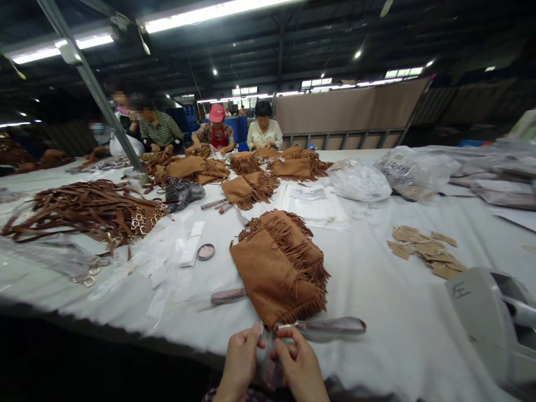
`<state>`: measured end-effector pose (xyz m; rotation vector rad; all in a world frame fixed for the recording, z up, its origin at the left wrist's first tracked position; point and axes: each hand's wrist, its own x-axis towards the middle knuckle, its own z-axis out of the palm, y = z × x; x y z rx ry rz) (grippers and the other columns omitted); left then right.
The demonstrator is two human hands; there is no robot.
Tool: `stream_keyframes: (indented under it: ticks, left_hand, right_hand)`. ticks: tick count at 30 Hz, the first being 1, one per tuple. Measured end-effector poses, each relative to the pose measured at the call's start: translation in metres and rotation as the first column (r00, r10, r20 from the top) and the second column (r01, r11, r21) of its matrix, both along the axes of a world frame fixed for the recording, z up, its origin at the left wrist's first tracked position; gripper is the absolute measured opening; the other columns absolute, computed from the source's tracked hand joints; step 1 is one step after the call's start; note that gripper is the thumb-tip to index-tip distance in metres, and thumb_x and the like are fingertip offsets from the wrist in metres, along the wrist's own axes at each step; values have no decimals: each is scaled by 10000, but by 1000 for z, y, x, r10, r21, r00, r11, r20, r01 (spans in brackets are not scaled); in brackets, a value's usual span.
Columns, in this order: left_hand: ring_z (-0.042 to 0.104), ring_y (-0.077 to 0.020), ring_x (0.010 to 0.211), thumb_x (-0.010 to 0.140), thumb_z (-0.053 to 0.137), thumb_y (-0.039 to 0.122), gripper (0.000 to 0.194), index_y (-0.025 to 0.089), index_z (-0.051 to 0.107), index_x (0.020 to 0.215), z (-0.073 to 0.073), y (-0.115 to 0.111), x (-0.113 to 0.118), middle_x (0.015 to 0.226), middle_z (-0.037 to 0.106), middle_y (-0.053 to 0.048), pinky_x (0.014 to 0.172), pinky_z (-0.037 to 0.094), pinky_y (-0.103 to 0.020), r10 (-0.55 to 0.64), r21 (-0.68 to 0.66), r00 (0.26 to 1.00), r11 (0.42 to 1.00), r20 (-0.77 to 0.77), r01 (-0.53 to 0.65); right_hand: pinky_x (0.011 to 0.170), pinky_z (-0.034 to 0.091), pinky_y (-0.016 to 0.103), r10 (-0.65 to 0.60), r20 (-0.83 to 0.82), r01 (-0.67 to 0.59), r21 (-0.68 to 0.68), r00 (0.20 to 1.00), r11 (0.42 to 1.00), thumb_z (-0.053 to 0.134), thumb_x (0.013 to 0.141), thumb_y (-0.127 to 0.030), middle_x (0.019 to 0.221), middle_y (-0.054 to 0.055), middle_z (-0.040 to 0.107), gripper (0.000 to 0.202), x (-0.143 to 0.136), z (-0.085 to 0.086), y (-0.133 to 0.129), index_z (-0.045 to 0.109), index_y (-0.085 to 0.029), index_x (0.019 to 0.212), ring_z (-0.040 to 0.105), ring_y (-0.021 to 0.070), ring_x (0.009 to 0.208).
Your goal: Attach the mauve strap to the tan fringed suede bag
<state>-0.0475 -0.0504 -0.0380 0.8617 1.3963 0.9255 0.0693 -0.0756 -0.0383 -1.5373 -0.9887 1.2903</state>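
Note:
A brown fringed suede bag (268,273) lies in front of me on top of other fringed bags (299,229). At its near corner, small metal hardware shows by my fingertips. My left hand (243,354) pinches at that corner, closed on something too small to make out. Close beside it, my right hand (295,354) is closed too, its fingers by the hardware. Between both hands hangs a plastic-wrapped strip (270,371), partly hidden. Another plastic-wrapped strap (335,325) reaches right from the corner, and a third wrapped strap (228,296) pokes out left of the bag.
Brown straps with gold buckles (92,209) are heaped at left. Near the middle are a small round dish (205,252) and white paper strips (191,244). Tan tags (425,251) and a grey dispenser-like device (481,318) lie at right. Co-workers (215,128) sit across the table.

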Motion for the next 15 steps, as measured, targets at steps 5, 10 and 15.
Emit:
stream_keyframes:
  ticks: [5,10,15]
  left_hand:
    - [496,-155,607,789,405,726,612,158,568,630,11,-8,-2,585,550,-23,606,378,-261,-124,210,959,961,-256,181]
    - [474,-116,559,770,510,701,524,181,570,761,9,-20,0,606,524,20,558,383,-234,-231,144,972,964,32,224]
    - [335,-64,387,802,593,584,419,177,539,723,2,1,-14,486,427,67,404,310,-197,-242,-77,815,941,527,330]
  right_hand:
    - [343,271,155,-101,-615,48,-104,782,993,767,647,-418,702,-51,633,723,-12,19,0,386,-251,1239,435,52,378]
    - [355,221,67,-202,-908,-47,-235,368,971,787,666,-175,885,-10,661,729,-6,36,12,406,-334,1267,328,-26,402]
    - [320,218,62,-16,-951,-241,-94,307,966,790,685,-296,818,-22,636,529,13,21,26,567,-392,1155,258,-36,368]
